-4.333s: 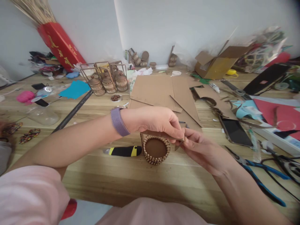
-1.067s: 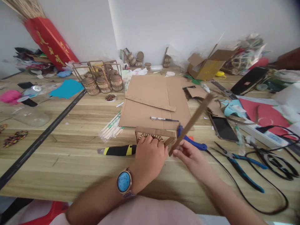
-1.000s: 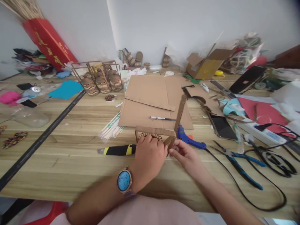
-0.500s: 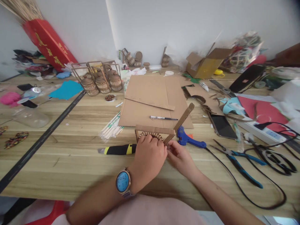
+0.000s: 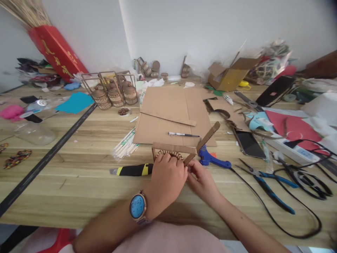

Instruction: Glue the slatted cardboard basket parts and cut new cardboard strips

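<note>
My left hand (image 5: 167, 177) is closed over a small striped basket (image 5: 171, 153) with a cardboard frame, near the table's front. The palm side and part of the basket are hidden. At the frame's right corner, my right hand (image 5: 202, 181) pinches the low end of a cardboard strip (image 5: 209, 135), which slants up and away to the right. Just left of the basket lies a utility knife (image 5: 133, 170) with a black and yellow handle. Right of the strip is a blue glue gun (image 5: 214, 159), its nozzle end partly hidden behind the strip.
A large cardboard sheet (image 5: 165, 102) with a pen (image 5: 184, 134) lies beyond my hands. Pliers (image 5: 265, 182), a phone (image 5: 250, 142), a power strip (image 5: 297, 153) and looping cords are to the right. Finished lidded baskets (image 5: 114, 95) stand at the back left, near wrapped sticks (image 5: 125, 144).
The cardboard strip's upper end has tipped slightly lower and to the right. Both hands keep their hold at the basket. The whole view has shifted slightly.
</note>
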A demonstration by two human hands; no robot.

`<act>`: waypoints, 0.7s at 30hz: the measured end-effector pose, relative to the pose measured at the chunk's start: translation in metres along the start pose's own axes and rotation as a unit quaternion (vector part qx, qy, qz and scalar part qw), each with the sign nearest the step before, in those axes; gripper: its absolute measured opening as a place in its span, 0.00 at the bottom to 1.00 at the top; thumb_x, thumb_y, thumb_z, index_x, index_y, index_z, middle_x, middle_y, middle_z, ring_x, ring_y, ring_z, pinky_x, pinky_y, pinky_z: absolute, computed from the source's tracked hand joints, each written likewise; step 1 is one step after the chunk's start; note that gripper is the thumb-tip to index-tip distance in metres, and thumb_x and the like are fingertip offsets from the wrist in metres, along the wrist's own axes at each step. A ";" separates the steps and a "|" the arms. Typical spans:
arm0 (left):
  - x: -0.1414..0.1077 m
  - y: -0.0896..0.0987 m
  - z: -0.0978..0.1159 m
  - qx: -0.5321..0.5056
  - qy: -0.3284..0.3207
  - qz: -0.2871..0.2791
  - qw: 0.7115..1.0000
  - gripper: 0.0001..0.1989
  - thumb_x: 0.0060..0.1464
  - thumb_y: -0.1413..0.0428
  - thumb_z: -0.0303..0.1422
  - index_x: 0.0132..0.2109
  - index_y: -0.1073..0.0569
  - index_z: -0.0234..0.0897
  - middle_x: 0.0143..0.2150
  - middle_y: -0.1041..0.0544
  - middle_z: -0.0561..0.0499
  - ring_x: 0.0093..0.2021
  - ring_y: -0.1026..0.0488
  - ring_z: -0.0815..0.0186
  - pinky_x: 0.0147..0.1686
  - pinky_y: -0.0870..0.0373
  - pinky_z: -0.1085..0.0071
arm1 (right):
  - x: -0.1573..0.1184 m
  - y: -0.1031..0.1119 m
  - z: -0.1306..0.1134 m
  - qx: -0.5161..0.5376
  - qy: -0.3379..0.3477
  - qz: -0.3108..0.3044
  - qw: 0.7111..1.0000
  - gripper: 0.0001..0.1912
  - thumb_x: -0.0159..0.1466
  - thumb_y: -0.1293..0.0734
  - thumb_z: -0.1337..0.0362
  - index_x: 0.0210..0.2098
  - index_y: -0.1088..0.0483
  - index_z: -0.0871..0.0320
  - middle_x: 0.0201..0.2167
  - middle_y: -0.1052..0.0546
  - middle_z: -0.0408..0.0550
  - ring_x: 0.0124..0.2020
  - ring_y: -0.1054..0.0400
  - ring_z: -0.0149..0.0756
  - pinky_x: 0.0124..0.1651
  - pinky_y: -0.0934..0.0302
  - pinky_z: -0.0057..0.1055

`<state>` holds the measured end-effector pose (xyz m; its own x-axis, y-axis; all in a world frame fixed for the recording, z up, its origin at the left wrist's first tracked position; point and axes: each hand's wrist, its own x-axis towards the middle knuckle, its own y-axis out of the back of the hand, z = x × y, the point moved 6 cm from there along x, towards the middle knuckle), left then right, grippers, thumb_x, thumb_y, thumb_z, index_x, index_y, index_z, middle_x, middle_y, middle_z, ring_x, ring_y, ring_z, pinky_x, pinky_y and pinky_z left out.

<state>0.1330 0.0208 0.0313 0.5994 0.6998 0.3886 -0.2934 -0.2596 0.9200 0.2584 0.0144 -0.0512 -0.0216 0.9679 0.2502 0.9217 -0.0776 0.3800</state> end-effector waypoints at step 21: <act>0.000 0.005 -0.003 -0.010 0.009 -0.004 1.000 0.11 0.61 0.39 0.37 0.33 0.25 0.34 0.31 0.21 0.46 0.37 0.23 0.54 0.38 0.28 0.58 | -0.002 -0.001 0.006 -0.025 0.029 -0.012 0.999 0.05 0.68 0.38 0.62 0.41 0.31 0.54 0.36 0.23 0.48 0.36 0.28 0.36 0.39 0.32 0.33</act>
<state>0.1297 0.0212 0.0354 0.5884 0.7141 0.3792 -0.3028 -0.2402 0.9223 0.2597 0.0137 -0.0570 -0.0666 0.9544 0.2911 0.9003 -0.0683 0.4299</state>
